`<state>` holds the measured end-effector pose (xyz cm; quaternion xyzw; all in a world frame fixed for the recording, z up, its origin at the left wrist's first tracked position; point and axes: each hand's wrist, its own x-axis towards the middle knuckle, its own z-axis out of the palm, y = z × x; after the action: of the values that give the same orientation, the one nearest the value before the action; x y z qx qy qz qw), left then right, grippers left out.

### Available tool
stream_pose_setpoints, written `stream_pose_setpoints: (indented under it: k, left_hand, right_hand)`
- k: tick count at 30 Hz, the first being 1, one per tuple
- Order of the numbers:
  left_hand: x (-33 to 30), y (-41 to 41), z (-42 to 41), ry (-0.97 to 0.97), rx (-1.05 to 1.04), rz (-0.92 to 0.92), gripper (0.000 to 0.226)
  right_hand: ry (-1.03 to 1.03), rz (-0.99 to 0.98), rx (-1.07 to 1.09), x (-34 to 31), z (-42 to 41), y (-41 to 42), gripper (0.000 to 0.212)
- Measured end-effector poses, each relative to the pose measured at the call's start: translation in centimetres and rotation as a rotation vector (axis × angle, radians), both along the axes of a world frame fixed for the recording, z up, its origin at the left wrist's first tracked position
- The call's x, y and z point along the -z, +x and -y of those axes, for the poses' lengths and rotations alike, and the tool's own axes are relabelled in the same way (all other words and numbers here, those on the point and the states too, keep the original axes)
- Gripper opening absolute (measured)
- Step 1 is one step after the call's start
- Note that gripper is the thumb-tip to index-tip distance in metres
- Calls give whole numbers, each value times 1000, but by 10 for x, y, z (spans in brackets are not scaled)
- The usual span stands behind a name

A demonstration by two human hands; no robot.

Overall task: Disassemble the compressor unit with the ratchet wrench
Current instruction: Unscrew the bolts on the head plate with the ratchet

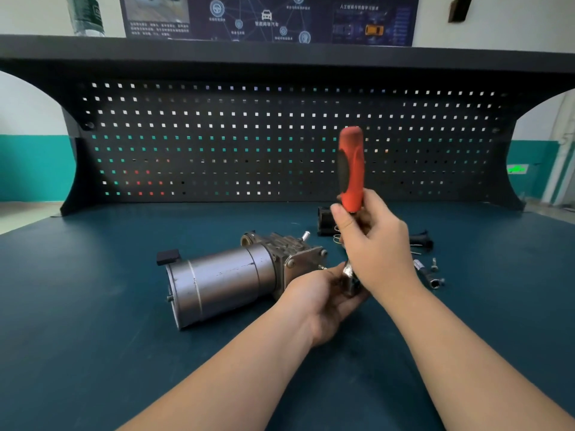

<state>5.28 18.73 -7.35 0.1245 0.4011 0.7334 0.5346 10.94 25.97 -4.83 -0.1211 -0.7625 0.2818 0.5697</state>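
Head view: right hand (370, 244) grips wrench (351, 169) upright, left hand (323, 293) pinches its head beside compressor (236, 275) — likely fitting a socket — next, seat it on a bolt.

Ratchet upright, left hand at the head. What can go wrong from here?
1. The right hand grips the ratchet wrench low on its handle, so leverage looks poor and it could slip.
2. The left hand cups the wrench head beside the compressor unit; fingers could get pinched.
3. Loose bolts on the table could roll off.
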Motion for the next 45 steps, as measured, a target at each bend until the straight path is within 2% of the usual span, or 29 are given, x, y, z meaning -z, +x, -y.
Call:
stream_pose_setpoints:
  k: [3, 5, 12, 13, 14, 16, 17, 18, 19, 20, 21, 23, 29, 35, 41, 45]
  left_hand:
    - [1, -2, -3, -19, -33, -62, 11]
    - [0, -1, -3, -6, -26, -95, 14]
    - [-9, 3, 2, 44, -10, -220, 26]
    - [-9, 2, 3, -11, -74, -405, 31]
    - [-8, -2, 4, -119, -178, -754, 39]
    - [-8, -12, 7, -306, -530, -1636, 47]
    - [-12, -19, 10, -326, -740, -1905, 42]
    - [-18, -25, 13, -343, -851, -2016, 32]
    - [-20, -35, 16, -393, -858, -2068, 27]
    - [-20, -45, 19, -488, -756, -2114, 39]
    - [-19, -54, 21, -598, -557, -2170, 52]
    - [-17, -63, 26, -717, -232, -2245, 64]
    - [-34, -64, 35, -623, -18, -2206, 63]
    - [-38, -59, 38, -530, -25, -2151, 64]
    - [-30, -55, 33, -617, 11, -2110, 74]
    - [-28, -54, 31, -640, -18, -2134, 71]
  right_hand:
    - [-225, -148, 66, 1, -11, 1, 16]
    - [-300, -236, 62, 1, -16, 5, 19]
    - [-210, -353, 64, -2, -11, 6, 20]
    - [-209, -354, 70, -2, -11, 6, 20]
    - [-217, -361, 78, -1, -12, 5, 19]
    - [-255, -406, 105, -2, -13, 5, 19]
    - [-285, -438, 119, -3, -15, 5, 20]
    - [-319, -469, 127, -4, -16, 5, 20]
    - [-355, -494, 129, -5, -17, 6, 21]
    - [-390, -507, 129, -5, -19, 6, 21]
    - [-424, -504, 132, -5, -21, 6, 21]
    - [-470, -475, 140, -4, -24, 7, 20]
    - [-511, -354, 29, -4, -23, 2, 22]
    - [-488, -248, -55, -1, -20, -1, 24]
    - [-428, -238, -41, -3, -19, 1, 27]
    - [-434, -265, -31, -6, -16, 4, 28]
